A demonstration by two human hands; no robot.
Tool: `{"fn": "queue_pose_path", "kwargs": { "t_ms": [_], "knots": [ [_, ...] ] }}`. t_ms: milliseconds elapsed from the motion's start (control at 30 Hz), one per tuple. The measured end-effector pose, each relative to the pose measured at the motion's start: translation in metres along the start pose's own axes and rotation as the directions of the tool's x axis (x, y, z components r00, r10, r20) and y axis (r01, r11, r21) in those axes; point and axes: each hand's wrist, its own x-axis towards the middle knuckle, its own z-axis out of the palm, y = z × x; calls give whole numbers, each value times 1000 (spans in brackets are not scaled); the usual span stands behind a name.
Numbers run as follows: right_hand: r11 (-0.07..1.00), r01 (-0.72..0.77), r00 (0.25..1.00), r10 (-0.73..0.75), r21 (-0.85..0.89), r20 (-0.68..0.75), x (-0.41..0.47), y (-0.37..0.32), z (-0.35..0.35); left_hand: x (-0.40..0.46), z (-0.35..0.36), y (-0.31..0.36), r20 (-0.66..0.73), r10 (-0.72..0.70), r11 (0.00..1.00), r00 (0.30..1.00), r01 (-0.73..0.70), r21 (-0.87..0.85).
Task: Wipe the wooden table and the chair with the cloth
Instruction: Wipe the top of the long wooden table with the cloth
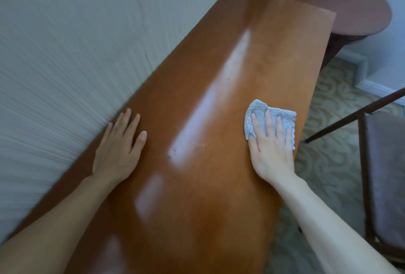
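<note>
While our right hand (272,142) lay flat, fingers spread, pinning the soft, light cloth (258,112) near the wooden table (219,197)'s right edge, our left hand (119,144) rested open and empty, and we judged palm pressure best.

The table (219,76) is viewed closely from above its near end, down along its length, tilted.

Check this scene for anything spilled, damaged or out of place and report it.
Nothing is spilled or broken. The only blemishes are a few pale crumbs or specks on the wooden table, between the left hand and the right hand, which presses the cloth flat.
</note>
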Motion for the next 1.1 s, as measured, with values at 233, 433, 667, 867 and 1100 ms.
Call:
{"fn": "queue_pose_path", "kwargs": {
  "t_ms": [233,433,667,867,1100],
  "knots": [
    [999,46,999,-46,8,14,-16,-48,3,9,-6,-11,121,1,990,993,16,-141],
    [949,295,950,-304,110,77,-21,-170,17,-1,-21,-18,110,-32,912,993,74,-403],
    [860,482,856,-503,167,122,-38,-266,37,-20,-28,-26,70,22,937,997,4,-350],
    [870,432,882,-462,236,88,-50,-229,24,-32,-23,-8,108,69,956,992,-35,-290],
    [930,340,937,-348,142,37,-57,-126,12,-29,-7,69,93,278,927,956,-241,-287]
  ]
}}
